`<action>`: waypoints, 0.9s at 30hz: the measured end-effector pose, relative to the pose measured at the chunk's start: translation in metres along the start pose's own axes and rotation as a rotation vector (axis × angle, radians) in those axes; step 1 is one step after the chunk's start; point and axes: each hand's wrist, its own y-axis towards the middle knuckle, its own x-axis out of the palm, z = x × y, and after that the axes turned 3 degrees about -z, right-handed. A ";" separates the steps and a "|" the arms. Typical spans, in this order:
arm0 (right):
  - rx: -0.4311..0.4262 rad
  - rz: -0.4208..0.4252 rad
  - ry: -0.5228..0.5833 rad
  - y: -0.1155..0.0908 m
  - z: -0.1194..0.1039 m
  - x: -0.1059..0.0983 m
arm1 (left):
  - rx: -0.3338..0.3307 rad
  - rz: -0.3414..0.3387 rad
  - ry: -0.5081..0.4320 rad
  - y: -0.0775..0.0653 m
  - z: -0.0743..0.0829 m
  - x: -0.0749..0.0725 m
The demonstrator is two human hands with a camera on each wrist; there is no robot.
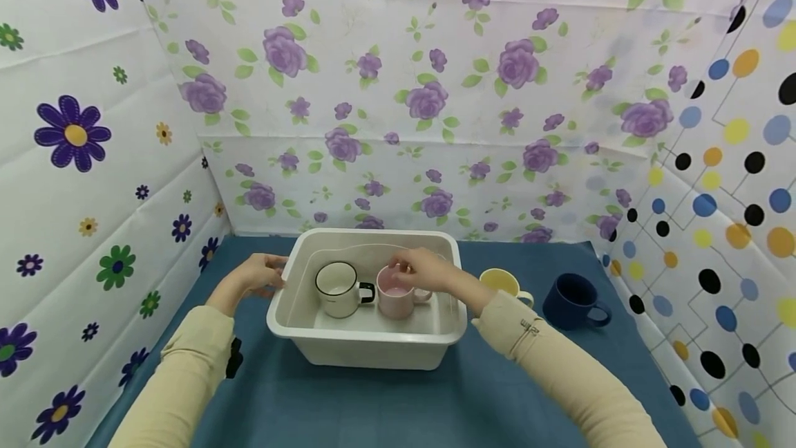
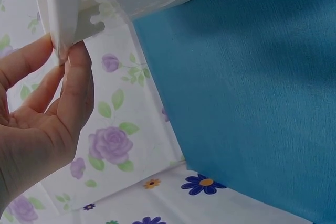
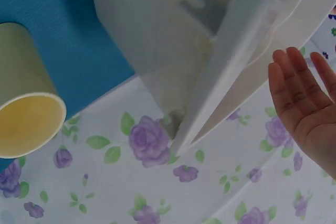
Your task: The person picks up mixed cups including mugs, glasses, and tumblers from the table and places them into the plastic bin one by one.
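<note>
Nearest, the pale cream left sleeve (image 1: 177, 382) and right sleeve (image 1: 566, 372) reach forward over the blue worktop (image 1: 348, 406). A small dark object (image 1: 233, 359) shows beside the left cuff, too unclear to name. Ahead of the sleeves stands an off-white basin (image 1: 373, 352) on the worktop, its front wall facing the person.

Inside the basin, the pink mug (image 1: 394, 306) stands upright right of the middle, its handle turned to the right. The right hand (image 1: 429, 272) comes in over the basin's right side, its fingers (image 3: 299, 80) at the mug's mouth. The right wrist view shows them fairly straight and released; whether they touch the pink mug cannot be told. Just left of it stands a white mug (image 1: 338, 301) with a dark rim, its black handle pointing at the pink one. At the basin's left edge, the left hand (image 1: 256, 275) pinches the rim between thumb and fingers.

Outside, to the right, a yellow mug (image 1: 495, 281) is partly hidden by the right arm, and a navy mug (image 1: 567, 301) stands beyond it, handle to the right.

Farthest, a purple-rose cloth (image 1: 429, 61) hangs behind, with a daisy-patterned cloth (image 1: 93, 213) at left and a dotted cloth (image 1: 740, 261) at right.
</note>
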 end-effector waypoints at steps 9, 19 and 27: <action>-0.081 0.033 0.144 -0.023 0.003 -0.012 | 0.001 0.006 0.002 -0.002 0.002 -0.002; -0.122 0.093 0.164 -0.050 0.006 -0.018 | 0.000 0.006 0.000 -0.001 0.000 -0.001; -0.164 0.208 0.101 -0.069 0.022 -0.016 | 0.009 0.004 0.016 0.000 0.000 0.001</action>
